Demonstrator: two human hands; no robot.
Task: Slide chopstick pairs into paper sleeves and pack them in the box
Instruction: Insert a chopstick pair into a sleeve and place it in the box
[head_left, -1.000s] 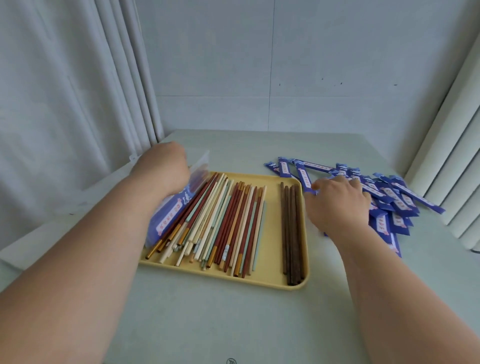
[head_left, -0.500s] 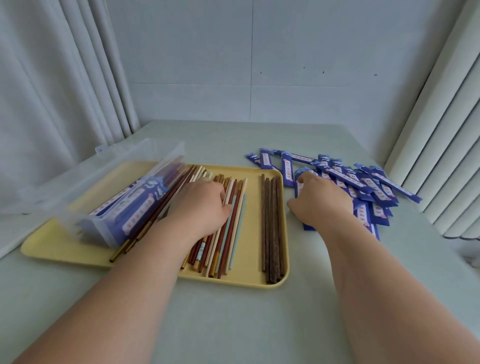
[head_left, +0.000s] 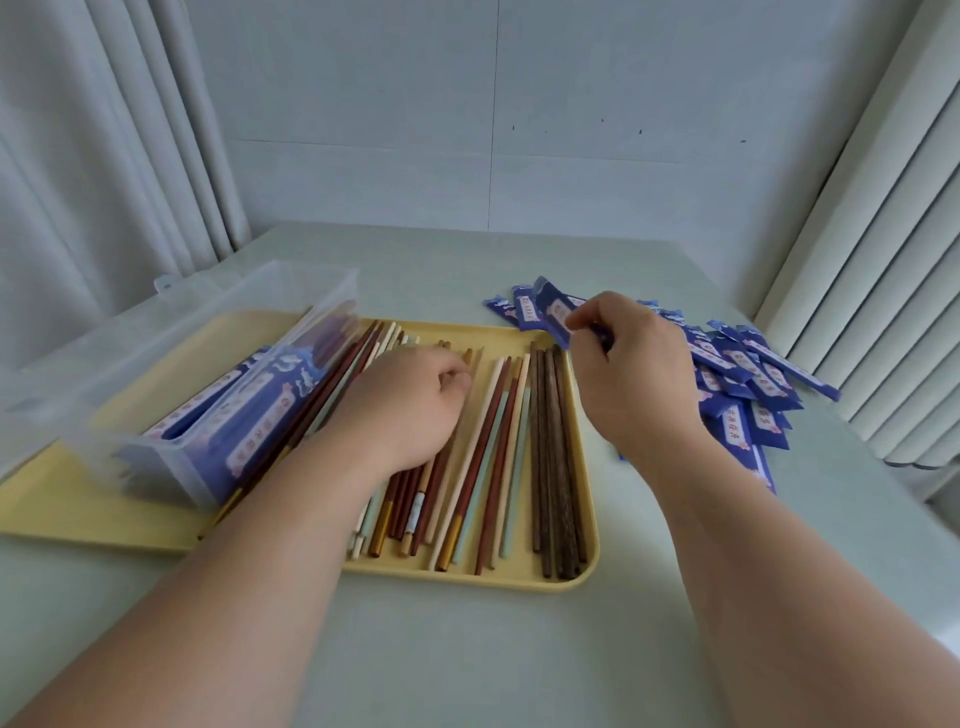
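The left hand (head_left: 410, 410) is resting on the loose mixed-colour chopsticks (head_left: 483, 467) in the yellow plastic tray (head_left: 467, 579), fingers curled among them, though I cannot tell whether any stick is caught. The right hand (head_left: 628, 374) is pinching one blue paper sleeve (head_left: 553, 312) over the tray's far right corner, beside the heap of matching sleeves (head_left: 748, 379) on the pale green table (head_left: 467, 649). The clear plastic box (head_left: 156, 338), holding sleeved pairs (head_left: 249, 415), is sitting on the tray's left part, crowding the outermost chopsticks.

yellow tray (head_left: 524, 579), blue sleeves (head_left: 748, 374), brown chopsticks (head_left: 553, 467)
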